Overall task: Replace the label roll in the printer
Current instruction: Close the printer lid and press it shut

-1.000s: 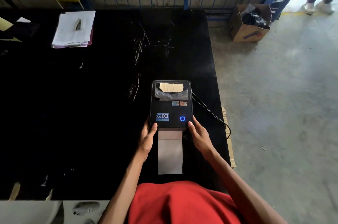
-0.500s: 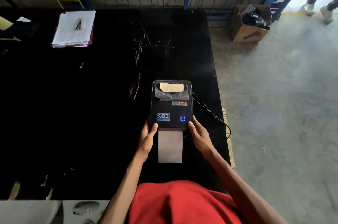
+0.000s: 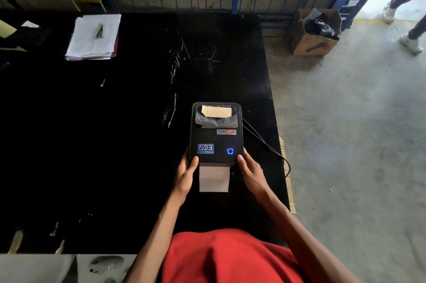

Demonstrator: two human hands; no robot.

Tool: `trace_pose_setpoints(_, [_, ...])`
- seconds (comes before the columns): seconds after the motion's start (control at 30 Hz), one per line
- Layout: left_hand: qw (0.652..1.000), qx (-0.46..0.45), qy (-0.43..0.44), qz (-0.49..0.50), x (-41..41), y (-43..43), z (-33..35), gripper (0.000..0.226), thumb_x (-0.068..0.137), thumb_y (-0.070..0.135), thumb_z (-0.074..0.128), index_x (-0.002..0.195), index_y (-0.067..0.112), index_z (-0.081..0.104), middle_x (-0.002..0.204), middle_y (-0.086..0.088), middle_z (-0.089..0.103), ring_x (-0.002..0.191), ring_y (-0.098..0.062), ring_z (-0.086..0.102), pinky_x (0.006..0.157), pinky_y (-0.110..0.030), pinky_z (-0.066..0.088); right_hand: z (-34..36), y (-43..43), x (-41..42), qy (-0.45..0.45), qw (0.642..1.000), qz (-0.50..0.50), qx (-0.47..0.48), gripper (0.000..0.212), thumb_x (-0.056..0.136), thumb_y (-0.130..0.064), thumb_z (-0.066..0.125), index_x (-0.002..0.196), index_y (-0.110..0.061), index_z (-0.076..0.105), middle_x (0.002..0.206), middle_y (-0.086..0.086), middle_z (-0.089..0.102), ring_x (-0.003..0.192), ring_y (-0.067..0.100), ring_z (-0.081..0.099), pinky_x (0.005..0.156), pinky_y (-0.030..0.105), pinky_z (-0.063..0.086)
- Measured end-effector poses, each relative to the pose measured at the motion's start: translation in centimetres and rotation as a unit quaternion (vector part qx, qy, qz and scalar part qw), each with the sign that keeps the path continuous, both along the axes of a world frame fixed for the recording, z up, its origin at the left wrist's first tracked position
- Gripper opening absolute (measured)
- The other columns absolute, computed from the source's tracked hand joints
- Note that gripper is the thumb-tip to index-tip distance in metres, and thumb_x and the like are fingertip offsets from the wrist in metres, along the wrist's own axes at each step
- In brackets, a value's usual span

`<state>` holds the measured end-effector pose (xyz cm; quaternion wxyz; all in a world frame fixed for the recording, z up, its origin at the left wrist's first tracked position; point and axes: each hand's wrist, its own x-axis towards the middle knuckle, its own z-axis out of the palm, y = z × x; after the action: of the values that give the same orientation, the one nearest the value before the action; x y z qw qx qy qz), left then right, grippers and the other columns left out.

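A black label printer (image 3: 215, 139) with its lid down sits on the black table (image 3: 115, 144), near the right edge. A blue ring light glows on its lid. Through the lid's window I see the brownish label roll (image 3: 216, 112). A white strip of label paper (image 3: 214, 178) sticks out of the front slot and lies on the table. My left hand (image 3: 185, 174) grips the printer's front left corner, thumb on the lid. My right hand (image 3: 250, 173) grips the front right corner the same way.
A black cable (image 3: 265, 144) runs from the printer's right side over the table edge. A clipboard with papers (image 3: 94, 38) lies at the far left. A cardboard box (image 3: 313, 33) stands on the concrete floor to the right, with a person's legs (image 3: 410, 17) beyond it.
The label strip in front of the printer has become shorter, drawn back toward the slot. Both hands have stayed on the printer's front corners.
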<state>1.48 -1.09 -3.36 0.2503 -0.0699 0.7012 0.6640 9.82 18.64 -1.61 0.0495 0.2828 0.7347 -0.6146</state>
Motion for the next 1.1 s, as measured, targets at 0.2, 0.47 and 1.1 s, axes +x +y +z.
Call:
trace_pose_setpoints(0.2, [1.0, -0.008, -0.015, -0.008, 0.07, -0.15, -0.01, 0.05, 0.102, 0.026, 0.051, 0.151, 0.022, 0.038, 0.136, 0.011, 0.053, 0.121, 0.001, 0.051, 0.088, -0.005, 0.042, -0.19, 0.02, 0.18, 0.003, 1.0, -0.002, -0.005, 0.054, 0.107, -0.036, 0.047, 0.157, -0.023, 0.035, 0.154, -0.005, 0.051, 0.143, 0.008, 0.045, 0.122, 0.04, 0.034])
trace_pose_setpoints(0.47, [1.0, -0.012, -0.016, -0.014, 0.0, -0.28, -0.26, 0.053, 0.102, 0.029, 0.052, 0.152, 0.021, 0.036, 0.14, 0.008, 0.053, 0.131, -0.008, 0.047, 0.105, -0.02, 0.036, -0.27, 0.03, 0.1, 0.008, 1.0, -0.002, -0.008, 0.054, 0.106, -0.037, 0.047, 0.157, -0.025, 0.036, 0.155, -0.007, 0.05, 0.143, 0.005, 0.044, 0.122, 0.036, 0.035])
trace_pose_setpoints(1.1, [0.999, -0.031, -0.032, -0.011, 0.11, -0.17, 0.63, 0.055, 0.102, 0.031, 0.052, 0.153, 0.022, 0.033, 0.139, 0.014, 0.045, 0.13, -0.002, 0.039, 0.1, -0.014, 0.031, -0.69, 0.33, 0.21, 0.006, 1.0, -0.006, -0.029, 0.054, 0.106, -0.038, 0.049, 0.157, -0.028, 0.035, 0.151, -0.014, 0.048, 0.137, -0.001, 0.045, 0.117, 0.027, 0.037])
